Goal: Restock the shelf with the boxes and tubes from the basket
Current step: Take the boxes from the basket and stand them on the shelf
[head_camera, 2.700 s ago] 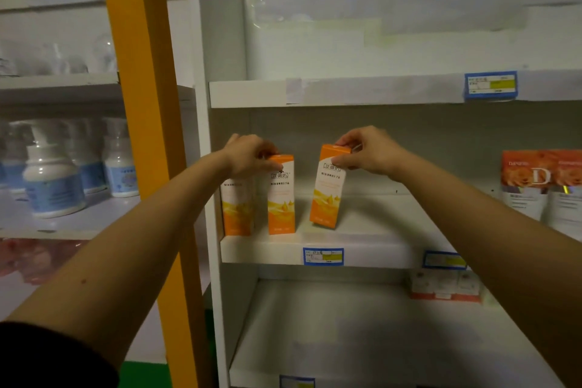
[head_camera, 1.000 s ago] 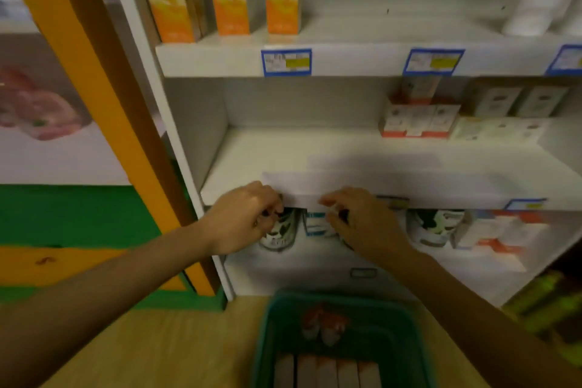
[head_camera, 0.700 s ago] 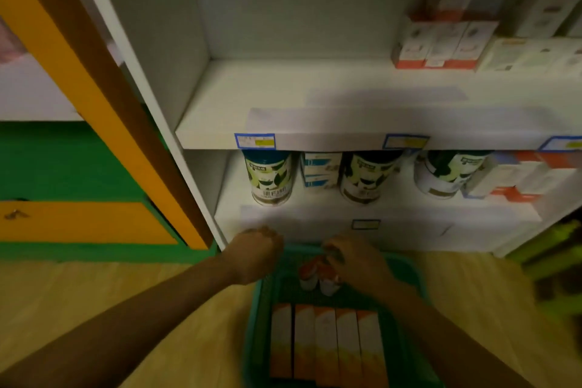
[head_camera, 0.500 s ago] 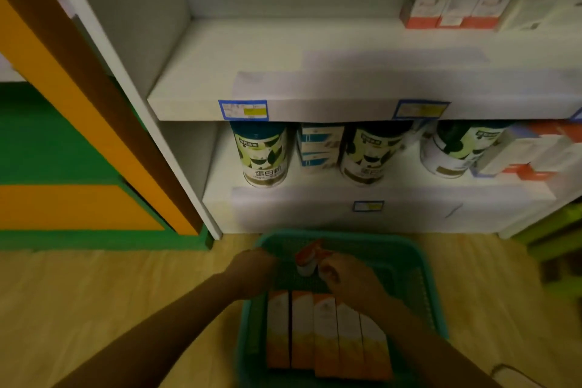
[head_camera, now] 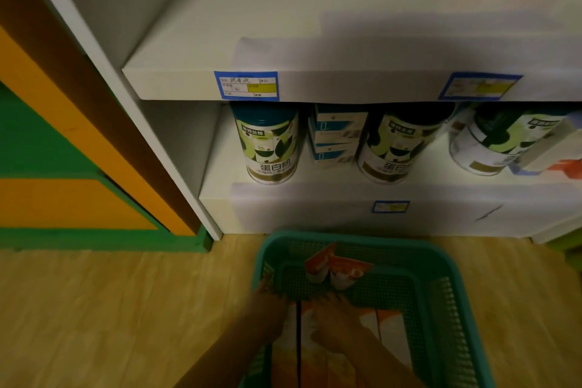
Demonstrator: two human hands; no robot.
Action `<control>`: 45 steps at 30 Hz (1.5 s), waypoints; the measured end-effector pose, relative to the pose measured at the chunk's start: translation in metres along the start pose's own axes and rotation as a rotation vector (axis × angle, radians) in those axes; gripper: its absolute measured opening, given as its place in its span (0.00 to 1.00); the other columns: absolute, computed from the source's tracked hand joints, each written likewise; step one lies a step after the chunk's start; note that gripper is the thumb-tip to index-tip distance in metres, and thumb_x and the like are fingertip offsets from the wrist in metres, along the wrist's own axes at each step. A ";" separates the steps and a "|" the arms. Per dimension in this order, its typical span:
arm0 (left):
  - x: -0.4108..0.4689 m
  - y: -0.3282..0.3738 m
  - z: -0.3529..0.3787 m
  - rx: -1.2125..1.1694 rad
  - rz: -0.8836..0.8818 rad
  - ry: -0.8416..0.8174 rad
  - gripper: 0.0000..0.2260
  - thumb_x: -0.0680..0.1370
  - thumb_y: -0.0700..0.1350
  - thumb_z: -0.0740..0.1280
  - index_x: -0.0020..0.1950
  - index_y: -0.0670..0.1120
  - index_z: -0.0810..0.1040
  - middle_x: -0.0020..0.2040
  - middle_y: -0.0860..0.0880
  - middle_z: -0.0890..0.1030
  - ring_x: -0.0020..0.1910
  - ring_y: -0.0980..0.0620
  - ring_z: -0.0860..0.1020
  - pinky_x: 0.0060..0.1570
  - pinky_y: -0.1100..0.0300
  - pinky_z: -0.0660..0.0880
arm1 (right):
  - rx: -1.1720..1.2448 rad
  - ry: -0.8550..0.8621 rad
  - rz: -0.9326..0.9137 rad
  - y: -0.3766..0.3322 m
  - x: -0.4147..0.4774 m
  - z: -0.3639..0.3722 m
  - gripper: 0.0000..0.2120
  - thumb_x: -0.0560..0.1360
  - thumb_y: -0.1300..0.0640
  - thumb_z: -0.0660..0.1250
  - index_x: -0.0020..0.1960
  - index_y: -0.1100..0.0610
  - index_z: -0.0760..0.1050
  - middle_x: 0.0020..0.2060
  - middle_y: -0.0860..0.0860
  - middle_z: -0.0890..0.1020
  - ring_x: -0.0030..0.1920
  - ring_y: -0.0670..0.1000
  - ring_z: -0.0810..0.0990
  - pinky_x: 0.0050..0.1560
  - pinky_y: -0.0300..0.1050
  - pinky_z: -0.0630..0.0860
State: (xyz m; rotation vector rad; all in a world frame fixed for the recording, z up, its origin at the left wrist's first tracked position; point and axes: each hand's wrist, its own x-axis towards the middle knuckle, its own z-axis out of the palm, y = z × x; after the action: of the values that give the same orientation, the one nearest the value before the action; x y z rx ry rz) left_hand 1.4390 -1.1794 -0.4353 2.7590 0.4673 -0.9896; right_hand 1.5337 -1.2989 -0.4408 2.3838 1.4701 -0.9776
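We look down into the green basket (head_camera: 447,309) that stands on the wooden floor (head_camera: 110,309), near the bottom of the white shelf (head_camera: 315,85). Our left hand (head_camera: 267,315) and our right hand (head_camera: 333,321) are both down on the orange and white boxes (head_camera: 390,331), which lie flat side by side in the near part of the basket. The picture is blurred, so we cannot tell if the fingers already close on a box. Two tubes (head_camera: 333,268) lean at the far side of the basket. On the lowest shelf board stand three cans (head_camera: 267,148)
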 end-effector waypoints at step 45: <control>-0.199 -0.023 -0.286 -0.205 0.137 0.380 0.18 0.69 0.53 0.72 0.52 0.43 0.78 0.52 0.47 0.79 0.53 0.49 0.75 0.50 0.59 0.70 | 0.147 0.379 -0.176 -0.029 -0.188 -0.286 0.14 0.73 0.50 0.67 0.57 0.53 0.73 0.56 0.51 0.78 0.57 0.52 0.76 0.54 0.44 0.71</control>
State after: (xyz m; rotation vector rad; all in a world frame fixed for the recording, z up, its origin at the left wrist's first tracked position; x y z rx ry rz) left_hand 1.4543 -1.1280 -0.0902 2.7448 0.3972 -0.3611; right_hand 1.5788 -1.2891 -0.1007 2.6968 1.8197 -0.7134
